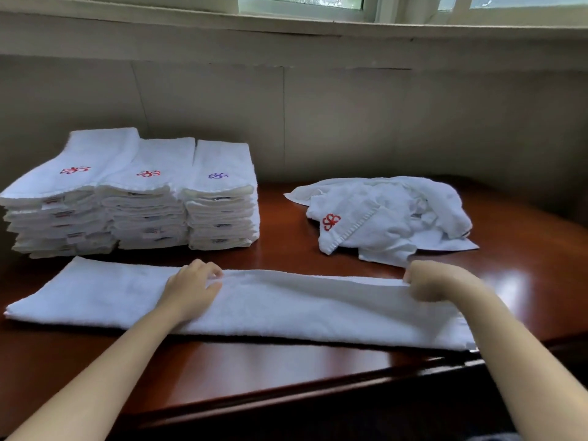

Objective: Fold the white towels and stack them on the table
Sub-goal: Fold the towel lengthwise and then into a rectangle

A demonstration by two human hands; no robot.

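Three stacks of folded towels (pixel 133 192) sit far left on the dark red table (pixel 286 370), a crumpled towel pile (pixel 381 214) far right, just behind the long white towel (pixel 286 310) laid flat along the near edge. Left hand (pixel 191 289) rests mid-towel, fingers curled on the far fold. Right hand (pixel 429 280) pinches the towel's far right edge, closed on the cloth.

Two bare forearms reach over the bench (pixel 286 370); left hand (pixel 191 289) and right hand (pixel 436 281) wear no sleeves, gloves or jewellery.
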